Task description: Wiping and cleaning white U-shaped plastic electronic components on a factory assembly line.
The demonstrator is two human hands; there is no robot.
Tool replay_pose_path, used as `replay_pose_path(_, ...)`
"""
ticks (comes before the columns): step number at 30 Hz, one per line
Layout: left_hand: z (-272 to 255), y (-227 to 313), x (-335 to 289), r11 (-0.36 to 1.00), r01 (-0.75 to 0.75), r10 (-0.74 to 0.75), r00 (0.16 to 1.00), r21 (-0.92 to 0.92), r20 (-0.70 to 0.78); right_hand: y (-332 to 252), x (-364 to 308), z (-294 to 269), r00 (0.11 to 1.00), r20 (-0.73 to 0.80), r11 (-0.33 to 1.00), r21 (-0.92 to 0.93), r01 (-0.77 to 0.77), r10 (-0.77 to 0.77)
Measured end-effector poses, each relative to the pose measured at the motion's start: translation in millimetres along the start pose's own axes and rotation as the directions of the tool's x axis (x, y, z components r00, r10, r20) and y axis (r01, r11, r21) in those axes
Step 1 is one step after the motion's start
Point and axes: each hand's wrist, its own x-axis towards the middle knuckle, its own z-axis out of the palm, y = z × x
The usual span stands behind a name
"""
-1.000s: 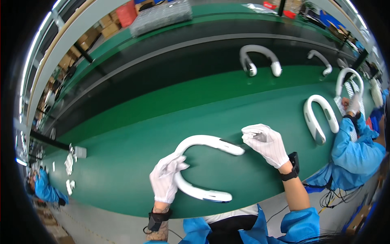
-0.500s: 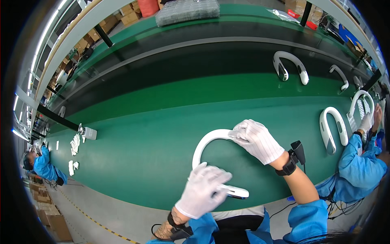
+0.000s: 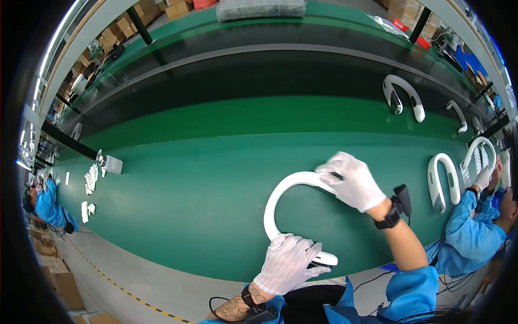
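Note:
A white U-shaped neck fan [image 3: 273,202] lies on the green table in front of me, its curve toward the left. My left hand [image 3: 288,262], in a white striped glove, is wrapped over its near arm, whose vented tip sticks out beyond the fingers. At the far arm, my right hand [image 3: 352,181], gloved too, has its fingers bent and closed on the fan. That hand hides part of the far arm; a dark strip shows along its inner edge.
Another neck fan [image 3: 443,181] lies at the right, near a co-worker [image 3: 467,232] in blue who holds one. More fans [image 3: 404,92] rest on the dark conveyor [image 3: 243,78]. White gloves [image 3: 90,179] and a small grey box [image 3: 112,164] are at the left.
My left hand has come down from above the fan onto its near arm. The right hand's fingers have shifted on the far arm. The whole view has turned slightly.

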Motion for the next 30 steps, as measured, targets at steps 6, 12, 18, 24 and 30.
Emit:
replay_pose_path(6,7,-9,-2,1.000,-0.011,0.011,1.000,0.008,0.009,14,-21,-1,0.985,-0.055,0.984,0.077,-0.161,0.166)
replay_pose_path(12,4,-6,-2,1.000,-0.018,0.018,1.000,-0.025,0.004,-19,48,53,0.978,0.136,0.981,0.136,0.140,-0.158)
replay_pose_path(18,-14,-26,3,0.992,0.045,-0.055,0.995,-0.116,-0.080,-2,26,51,0.987,0.013,0.987,0.039,0.158,-0.158)
replay_pose_path(24,-14,-44,30,0.947,0.293,-0.316,0.927,-0.134,-0.205,24,-48,-21,0.881,0.198,0.871,0.168,-0.462,0.429)
replay_pose_path(30,-20,-75,125,0.985,0.171,-0.171,0.985,-0.003,0.030,8,-102,-23,0.752,0.015,0.592,0.606,-0.531,0.659)
